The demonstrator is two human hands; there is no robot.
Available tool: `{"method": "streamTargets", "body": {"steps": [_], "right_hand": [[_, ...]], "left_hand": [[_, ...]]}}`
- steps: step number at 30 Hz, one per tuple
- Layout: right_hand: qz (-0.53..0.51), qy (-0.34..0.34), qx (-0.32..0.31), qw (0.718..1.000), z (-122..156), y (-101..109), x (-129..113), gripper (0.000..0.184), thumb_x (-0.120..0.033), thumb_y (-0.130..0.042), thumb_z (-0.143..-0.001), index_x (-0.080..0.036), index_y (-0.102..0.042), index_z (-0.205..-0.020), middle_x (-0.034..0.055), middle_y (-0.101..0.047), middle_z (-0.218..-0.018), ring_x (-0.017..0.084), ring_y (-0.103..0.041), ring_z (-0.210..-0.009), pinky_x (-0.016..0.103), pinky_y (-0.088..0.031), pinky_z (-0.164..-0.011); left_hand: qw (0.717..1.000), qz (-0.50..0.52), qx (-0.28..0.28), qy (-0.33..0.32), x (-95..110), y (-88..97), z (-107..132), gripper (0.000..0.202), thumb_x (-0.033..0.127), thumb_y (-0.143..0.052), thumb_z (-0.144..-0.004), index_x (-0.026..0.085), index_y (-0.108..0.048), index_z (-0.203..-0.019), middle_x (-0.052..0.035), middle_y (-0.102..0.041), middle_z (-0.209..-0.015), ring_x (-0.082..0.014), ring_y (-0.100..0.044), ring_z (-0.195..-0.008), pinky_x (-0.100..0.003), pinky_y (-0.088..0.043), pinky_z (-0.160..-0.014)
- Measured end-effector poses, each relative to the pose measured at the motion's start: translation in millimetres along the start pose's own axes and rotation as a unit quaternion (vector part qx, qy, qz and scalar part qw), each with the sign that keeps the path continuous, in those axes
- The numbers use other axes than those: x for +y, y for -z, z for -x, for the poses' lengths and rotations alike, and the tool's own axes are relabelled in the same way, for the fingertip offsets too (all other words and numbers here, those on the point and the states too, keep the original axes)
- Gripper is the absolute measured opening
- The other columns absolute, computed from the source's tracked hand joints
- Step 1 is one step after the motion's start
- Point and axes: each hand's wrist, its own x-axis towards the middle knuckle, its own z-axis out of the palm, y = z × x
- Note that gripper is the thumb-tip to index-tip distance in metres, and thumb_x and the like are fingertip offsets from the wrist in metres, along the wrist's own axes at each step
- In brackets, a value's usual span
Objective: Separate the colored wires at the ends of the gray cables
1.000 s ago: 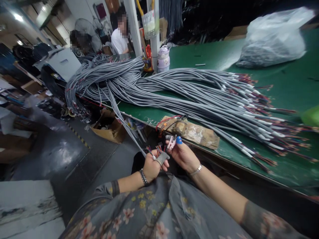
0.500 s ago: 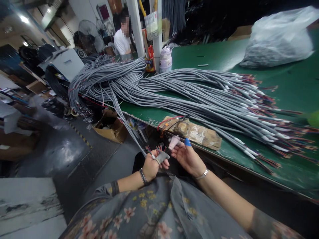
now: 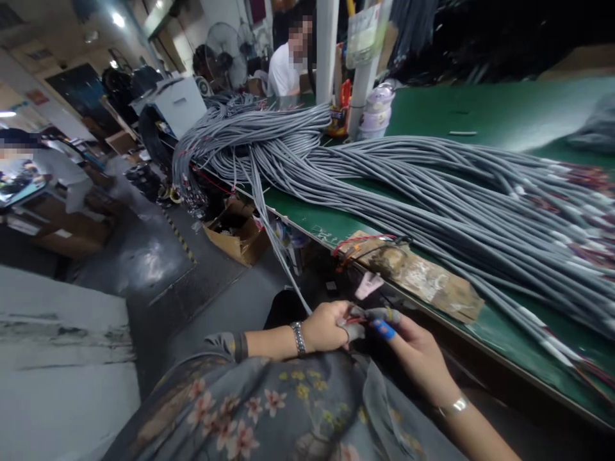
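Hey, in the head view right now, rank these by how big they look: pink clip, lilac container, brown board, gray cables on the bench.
Largest to smallest:
1. Gray cables, taken together
2. Brown board
3. Lilac container
4. Pink clip

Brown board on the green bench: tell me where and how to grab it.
Grip the brown board by its right end, probably best from the near side: it lies flat along the near edge of the green bench, red wires lie at its left end, and gray cables run along its far side. I can't tell whether it's fastened.
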Motion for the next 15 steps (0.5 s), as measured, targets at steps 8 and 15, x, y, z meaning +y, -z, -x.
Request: {"method": "streamTargets", "body": {"steps": [8,15], "right_hand": [[0.115,0.176,-0.095,0.973,-1.8,-19.4,-20.4,0.022,-0.041,-0.058,-0.083,-0.023,-0.071,-0.082,0.0075,-0.071,-0.081,0.020,-0.066,-0.072,0.029,-0.055,-0.068],[0.113,0.168,-0.072,0.977,0.0,-15.7,-20.2,0.024,-0.043,-0.058,-0.083,-0.024,-0.072,-0.085,0.0073,-0.072,-0.082,0.021,-0.067,-0.071,0.031,-0.055,-0.067]], "left_hand": [[0.975,-0.206,-0.007,-0.078,1.0,7.2,4.9,0.069,0.018,-0.068,-0.065,0.015,-0.047,-0.131,-0.0093,-0.068,-0.098,-0.0233,-0.066,-0.088,-0.033,-0.052,-0.078],[0.975,-0.176,-0.070,-0.114,8.8,9.3,8.2,0.059,0.017,-0.061,-0.073,0.016,-0.049,-0.131,-0.0104,-0.065,-0.113,-0.0235,-0.062,-0.102,-0.035,-0.048,-0.090]]}}
